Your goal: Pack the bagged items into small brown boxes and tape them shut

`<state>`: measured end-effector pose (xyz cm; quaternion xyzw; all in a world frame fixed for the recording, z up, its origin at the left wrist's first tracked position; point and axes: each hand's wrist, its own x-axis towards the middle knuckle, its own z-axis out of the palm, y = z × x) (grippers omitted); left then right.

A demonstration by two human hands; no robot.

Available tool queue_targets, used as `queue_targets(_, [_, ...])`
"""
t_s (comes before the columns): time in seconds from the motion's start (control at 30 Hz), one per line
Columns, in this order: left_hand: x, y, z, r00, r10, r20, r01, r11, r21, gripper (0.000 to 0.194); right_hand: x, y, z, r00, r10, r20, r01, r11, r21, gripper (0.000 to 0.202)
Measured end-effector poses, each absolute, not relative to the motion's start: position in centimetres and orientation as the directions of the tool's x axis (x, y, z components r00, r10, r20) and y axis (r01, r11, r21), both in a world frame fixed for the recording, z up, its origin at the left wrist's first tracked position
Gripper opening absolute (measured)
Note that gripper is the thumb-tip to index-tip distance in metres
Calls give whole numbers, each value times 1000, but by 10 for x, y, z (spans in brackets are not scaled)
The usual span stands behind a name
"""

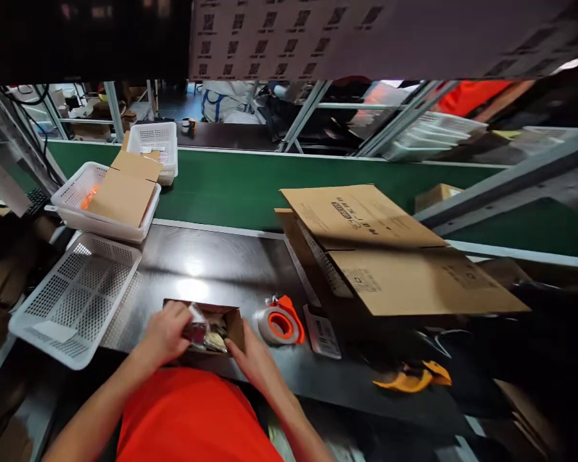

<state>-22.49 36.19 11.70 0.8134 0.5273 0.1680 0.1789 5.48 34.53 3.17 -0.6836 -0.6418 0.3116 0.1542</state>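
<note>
Landmark: small open cardboard box (221, 324), on the dark worktable (212, 266) at its near edge, directly in front of the person's orange shirt (192, 417).
Box contents: clear plastic packets (203, 330) with dark and pale items inside, filling the open top; the items cannot be identified.
Left hand (166, 333): on the left side of the box, fingers curled together over the left rim and pressed onto the packets; whether the fingers pinch a packet cannot be told.
Right hand (253, 359): against the right near corner of the box, fingers held together and extended flat along the box wall; thumb position cannot be told.
Tape dispenser (280, 321): orange body with a roll of clear tape, just right of the box, not touching either hand.
Label sheet (322, 330): white printed card, right of the tape dispenser, lying flat.
Flattened cartons (390, 256): stack of brown cardboard blanks, right of the box and farther back.
Empty white basket (72, 298): perforated plastic, left of the box, overhanging the table edge.
Second white basket (101, 199): behind and left of the box, holding a brown carton.
Conveyor belt (250, 186): green, behind the box, beyond the worktable.
Yellow object (409, 378): right of the box near the table edge; type cannot be told.
</note>
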Motion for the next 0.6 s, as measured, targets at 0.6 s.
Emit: queue_targets(0.6, [-234,326,-4,52,982,180,744,-158,649,49,1,385,66,-494,841,-221,808,351,-473,38])
